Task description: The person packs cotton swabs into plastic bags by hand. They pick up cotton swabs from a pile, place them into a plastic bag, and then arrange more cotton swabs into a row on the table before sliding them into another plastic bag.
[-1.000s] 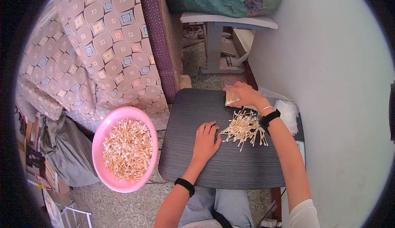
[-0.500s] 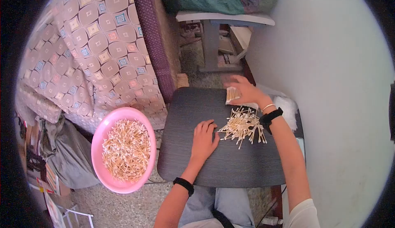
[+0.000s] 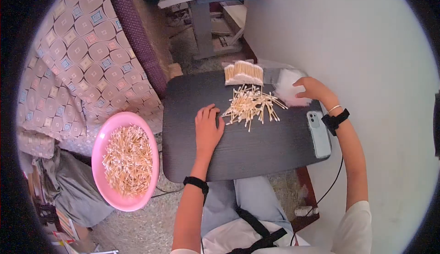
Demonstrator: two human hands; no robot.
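Note:
A loose heap of cotton swabs point(image 3: 251, 105) lies on the dark wood-grain table point(image 3: 256, 146). Just left of it, my left hand point(image 3: 209, 128) rests flat on the tabletop with its fingers stretched out, holding nothing. Behind the heap, packed cotton swabs point(image 3: 244, 74) stand close together in rows, partly in clear plastic. At the right, my right hand point(image 3: 317, 91) reaches over a stack of clear plastic bags point(image 3: 288, 85). Its fingertips are at the plastic, thumb and fingers apart.
A pink basin point(image 3: 97, 162) full of loose cotton swabs stands left of the table. A phone point(image 3: 319, 135) lies at the table's right edge, near the wall point(image 3: 389, 93). Patterned cloth point(image 3: 82, 34) hangs at the left. A cable point(image 3: 331, 185) runs down at the right.
My right hand has moved from the packed swabs rightward to the plastic bags, leaving the swabs on the table. My left hand stays flat beside the heap. The camera view has shifted.

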